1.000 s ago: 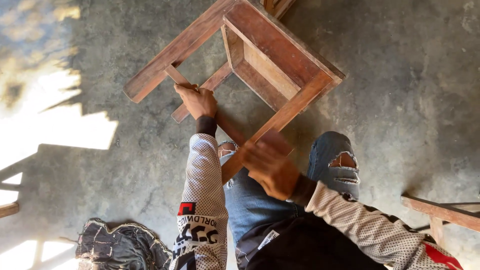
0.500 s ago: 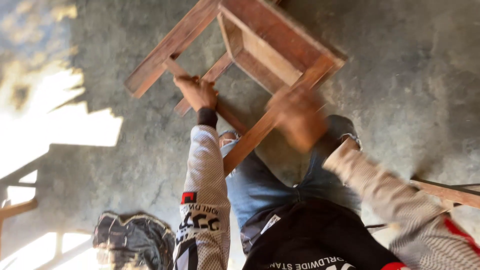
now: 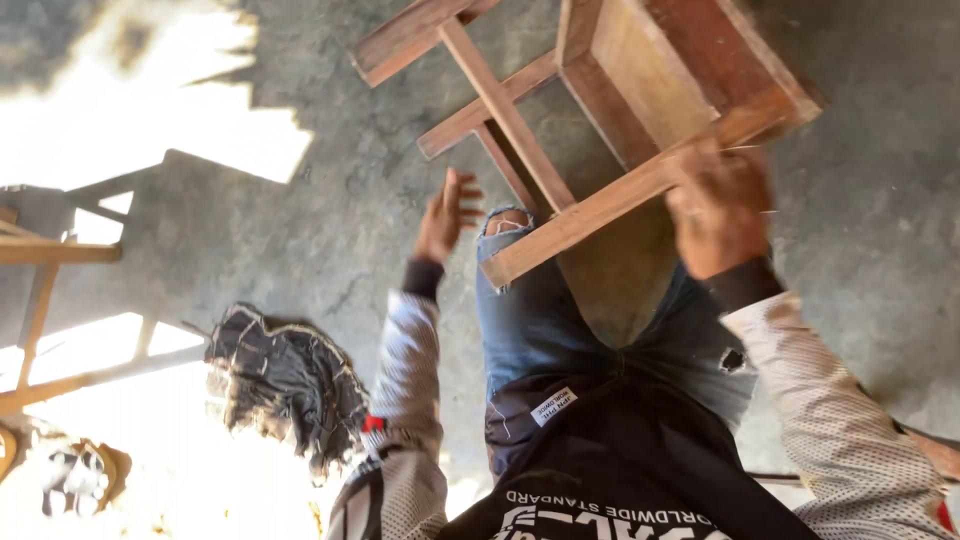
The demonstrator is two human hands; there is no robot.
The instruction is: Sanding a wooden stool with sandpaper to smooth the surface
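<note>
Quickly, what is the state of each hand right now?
Left hand: open, fingers spread, holding nothing, beside a rail of the wooden stool.
Right hand: gripping a stool leg; blurred.

Left hand (image 3: 447, 215) open (fingers spread), right hand (image 3: 722, 212) in a closed grip.
</note>
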